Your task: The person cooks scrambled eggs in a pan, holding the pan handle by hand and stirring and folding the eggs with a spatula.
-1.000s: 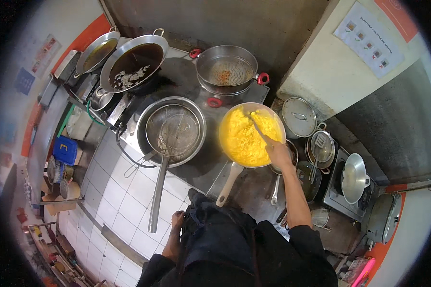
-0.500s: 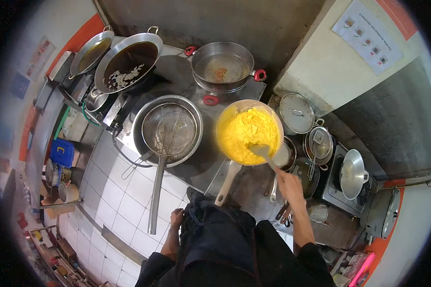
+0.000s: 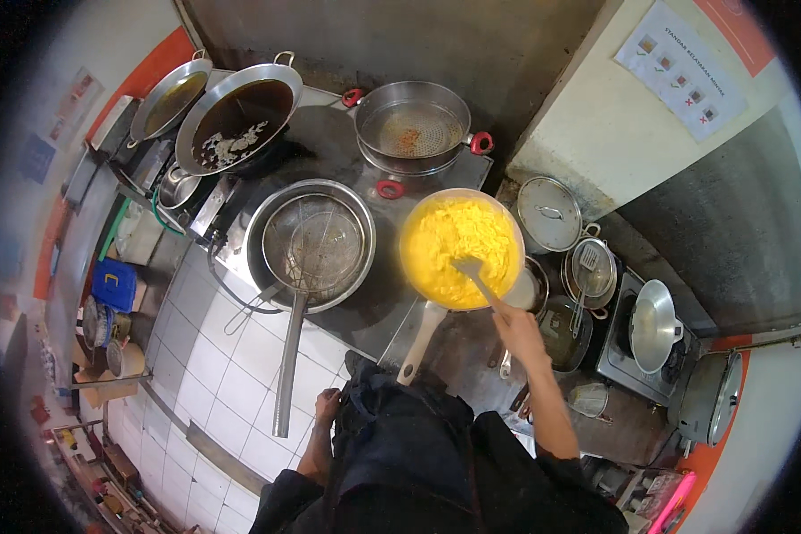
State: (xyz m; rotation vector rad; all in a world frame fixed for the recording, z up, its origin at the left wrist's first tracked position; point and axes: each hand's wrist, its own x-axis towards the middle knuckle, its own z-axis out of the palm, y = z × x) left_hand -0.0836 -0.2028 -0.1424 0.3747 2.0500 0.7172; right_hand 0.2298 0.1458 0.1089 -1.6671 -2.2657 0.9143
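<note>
My right hand [image 3: 521,334] is closed round the handle of a spatula [image 3: 473,270]. Its blade rests in a soft yellow mass like scrambled egg [image 3: 458,231]. That fills much of a light-coloured frying pan [image 3: 407,280], whose beige handle [image 3: 421,343] points back toward my body with no hand on it. My left hand [image 3: 327,406] hangs low beside my dark apron [image 3: 400,445]. Its fingers look curled in, and whatever may be inside them is hidden. Left of the pan, a long-handled wire strainer [image 3: 316,245] lies across a metal bowl [image 3: 365,227].
A steamer pot with red handles [image 3: 416,133] stands behind the pan. Two woks of dark liquid [image 3: 249,107] sit far left. On the right are a lidded pot [image 3: 549,214], a skimmer [image 3: 587,258] and an empty metal wok [image 3: 654,325] on a gas stove [image 3: 618,356].
My right hand and the spatula have moved left and slightly away from me across the pan. The yellow mass has shifted and spread. My left hand has stayed put.
</note>
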